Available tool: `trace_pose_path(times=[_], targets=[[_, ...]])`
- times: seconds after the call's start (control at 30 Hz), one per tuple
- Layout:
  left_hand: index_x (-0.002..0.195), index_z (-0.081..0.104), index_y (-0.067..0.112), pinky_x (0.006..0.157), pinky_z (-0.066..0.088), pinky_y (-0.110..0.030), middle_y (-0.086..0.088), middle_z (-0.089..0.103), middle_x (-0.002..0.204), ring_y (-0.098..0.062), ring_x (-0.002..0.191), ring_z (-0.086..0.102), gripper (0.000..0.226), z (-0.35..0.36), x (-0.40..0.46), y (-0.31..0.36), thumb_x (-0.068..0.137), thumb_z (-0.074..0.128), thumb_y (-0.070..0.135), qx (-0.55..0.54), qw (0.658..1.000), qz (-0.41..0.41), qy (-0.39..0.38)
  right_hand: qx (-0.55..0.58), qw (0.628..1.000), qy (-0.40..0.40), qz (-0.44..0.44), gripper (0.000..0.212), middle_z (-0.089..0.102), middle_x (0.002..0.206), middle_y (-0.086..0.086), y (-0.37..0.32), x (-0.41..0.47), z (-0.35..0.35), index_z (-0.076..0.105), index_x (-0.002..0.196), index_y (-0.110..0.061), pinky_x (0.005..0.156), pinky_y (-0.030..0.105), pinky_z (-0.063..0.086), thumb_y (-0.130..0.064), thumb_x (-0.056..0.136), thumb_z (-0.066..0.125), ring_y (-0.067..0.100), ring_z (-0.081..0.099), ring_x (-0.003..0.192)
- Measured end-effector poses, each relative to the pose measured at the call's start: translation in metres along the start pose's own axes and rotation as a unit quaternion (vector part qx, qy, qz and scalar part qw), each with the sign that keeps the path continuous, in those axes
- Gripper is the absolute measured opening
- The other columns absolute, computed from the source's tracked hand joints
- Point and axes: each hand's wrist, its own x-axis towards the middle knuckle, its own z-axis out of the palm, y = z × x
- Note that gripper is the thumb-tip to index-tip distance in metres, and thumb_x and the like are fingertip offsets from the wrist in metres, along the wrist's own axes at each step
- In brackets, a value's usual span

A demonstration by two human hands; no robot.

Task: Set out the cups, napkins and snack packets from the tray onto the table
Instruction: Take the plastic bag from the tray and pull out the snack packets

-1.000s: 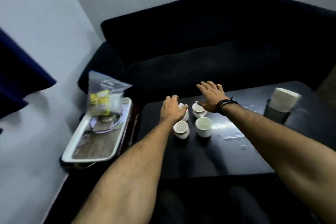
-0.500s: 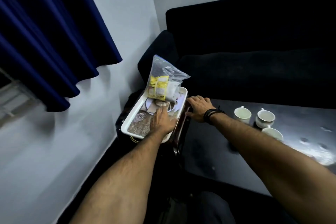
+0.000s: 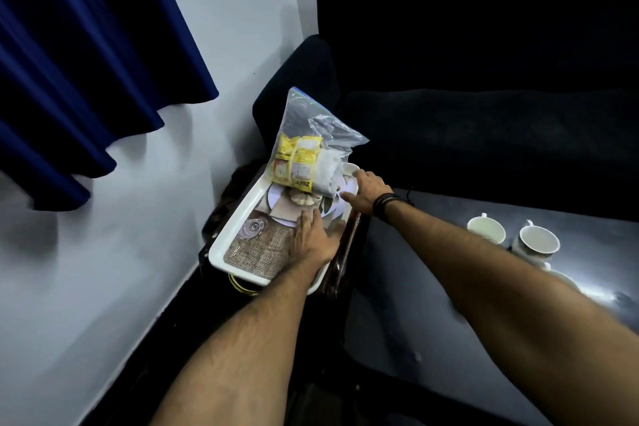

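Note:
A white tray [image 3: 231, 237] with a printed picture on its floor rests on a small dark stand left of the table. A clear plastic bag [image 3: 311, 152] holding yellow snack packets and white napkins stands upright at the tray's far end. My left hand [image 3: 313, 239] lies flat on the tray floor, fingers spread, holding nothing. My right hand [image 3: 366, 195], with black bands at the wrist, reaches over the tray's far right rim at the foot of the bag, fingers apart and not closed on it. Two white cups [image 3: 485, 229] [image 3: 536, 243] stand on the dark table [image 3: 432, 304] at right.
A dark sofa [image 3: 484, 79] runs behind the table and tray. A blue curtain [image 3: 79, 62] hangs at left against a pale wall. The rim of a third cup [image 3: 562, 278] shows beside my right forearm.
My right hand has moved from the table edge up over the tray to the base of the bag. My left hand stays flat on the tray floor. The view has shifted slightly.

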Motion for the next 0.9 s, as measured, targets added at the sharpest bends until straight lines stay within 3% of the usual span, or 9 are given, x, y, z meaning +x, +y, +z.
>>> trace_pose_path(times=[0.2,0.33,0.53,0.6,0.67,0.7,0.73,0.87,0.9], targets=[[0.157,0.007,0.020,0.116,-0.006,-0.062,-0.011,-0.003,0.166,-0.027,0.154,-0.006,0.094,0.031,0.017,0.003,0.085,0.011,0.080,0.032,0.999,-0.007,0.013,0.133,0.988,0.031,0.071,0.067,0.048,0.141,0.016,-0.005,0.050,0.007,0.040,0.139,-0.007,0.103,0.044,0.044,-0.048,0.089,0.058,0.035,0.046,0.129],[0.157,0.008,0.020,0.114,-0.006,-0.064,-0.012,0.000,0.166,-0.028,0.154,-0.003,0.095,0.042,0.023,0.001,0.084,0.009,0.080,0.034,0.999,-0.003,0.043,0.115,0.989,0.069,0.068,0.063,0.056,0.132,0.016,-0.020,0.071,0.017,0.052,0.132,-0.006,0.098,0.040,0.046,-0.052,0.089,0.055,0.034,0.050,0.122],[0.155,0.020,0.019,0.114,-0.007,-0.065,-0.011,0.008,0.165,-0.026,0.153,0.001,0.095,0.045,0.023,0.001,0.083,0.011,0.080,0.026,0.997,-0.003,0.066,0.245,0.959,0.037,0.135,0.074,0.061,0.126,0.013,-0.041,0.086,0.034,0.049,0.133,-0.001,0.095,0.037,0.051,-0.052,0.083,0.066,0.031,0.059,0.116],[0.155,0.020,0.019,0.114,-0.006,-0.064,-0.010,0.010,0.165,-0.026,0.153,0.003,0.094,0.046,0.022,0.002,0.084,0.014,0.080,0.026,0.997,-0.006,0.071,0.330,0.931,0.035,0.154,0.052,0.069,0.103,0.009,-0.040,0.087,0.034,0.063,0.115,-0.002,0.079,0.026,0.057,-0.038,0.080,0.074,0.024,0.068,0.091],[0.155,0.020,0.020,0.115,-0.006,-0.064,-0.010,0.010,0.165,-0.026,0.153,0.004,0.093,0.047,0.022,0.003,0.084,0.014,0.080,0.024,0.997,-0.009,0.067,0.412,0.898,0.029,0.148,0.023,0.064,0.078,0.005,-0.045,0.082,0.032,0.065,0.094,-0.004,0.047,0.014,0.049,-0.023,0.084,0.072,0.016,0.060,0.061],[0.155,0.020,0.020,0.115,-0.006,-0.063,-0.009,0.010,0.165,-0.026,0.153,0.004,0.093,0.046,0.022,0.003,0.084,0.014,0.080,0.024,0.998,-0.010,0.065,0.455,0.877,0.043,0.146,0.011,0.059,0.075,0.006,-0.048,0.078,0.030,0.061,0.089,-0.007,0.041,0.016,0.044,-0.015,0.086,0.067,0.016,0.056,0.056],[0.155,0.020,0.020,0.115,-0.005,-0.063,-0.009,0.010,0.166,-0.026,0.153,0.004,0.094,0.045,0.021,0.003,0.083,0.013,0.080,0.025,0.998,-0.009,0.065,0.503,0.852,0.056,0.137,0.004,0.058,0.074,0.006,-0.052,0.072,0.024,0.059,0.086,-0.009,0.044,0.020,0.043,-0.006,0.087,0.062,0.018,0.055,0.059],[0.155,0.021,0.020,0.117,0.000,-0.063,-0.008,0.009,0.166,-0.026,0.153,0.005,0.094,0.038,0.017,0.007,0.084,0.013,0.079,0.029,0.998,-0.008,0.053,0.614,0.783,0.081,0.055,0.038,0.069,0.103,0.019,-0.048,0.057,-0.023,0.068,0.112,0.003,0.083,0.040,0.054,0.018,0.087,0.044,0.024,0.063,0.087],[0.156,0.020,0.019,0.117,0.003,-0.063,-0.008,0.009,0.166,-0.026,0.153,0.006,0.092,0.034,0.015,0.009,0.085,0.014,0.078,0.036,0.998,-0.007,0.047,0.625,0.774,0.089,0.043,0.039,0.068,0.106,0.022,-0.044,0.050,-0.040,0.066,0.115,0.007,0.085,0.040,0.055,0.021,0.086,0.042,0.025,0.064,0.085]])
